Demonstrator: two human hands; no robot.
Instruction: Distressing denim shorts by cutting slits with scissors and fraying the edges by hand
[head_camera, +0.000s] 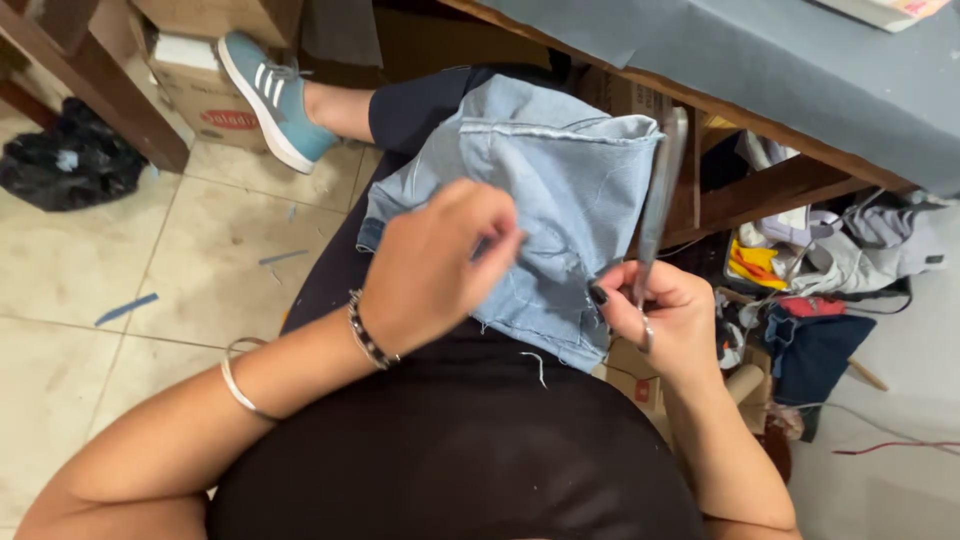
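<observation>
Item one: a piece of light blue denim (560, 190), raw-edged with loose threads, lying across your lap over dark clothing, its folded seam uppermost and running toward the counter's wooden edge. Item two: your left hand (435, 265), curled closed on the denim near its middle, fingers pinched into the fabric; a beaded bracelet (368, 332) sits at the wrist and a thin metal bangle (238, 385) further up the forearm. Item three: your right hand (665, 310), clenched around the lower end of a long grey metal tool (660, 190), which stands nearly upright beside the right edge of the denim; whether it is a blade or closed shears cannot be told. Dark polish shows on the thumbnail, and a ring on one finger. Item four: the counter (800, 70), covered in grey cloth, crossing the upper right above its wooden frame. Item five: a heap of mixed fabric scraps (810, 270) beneath the counter, to the right of your right hand. Item six: a blue sneaker (270, 95) on your foot, resting on the tiled floor (100, 270) at upper left, just beside a cardboard box (205, 95). Item seven: a black plastic bag (65, 160) on the floor at far left.
</observation>
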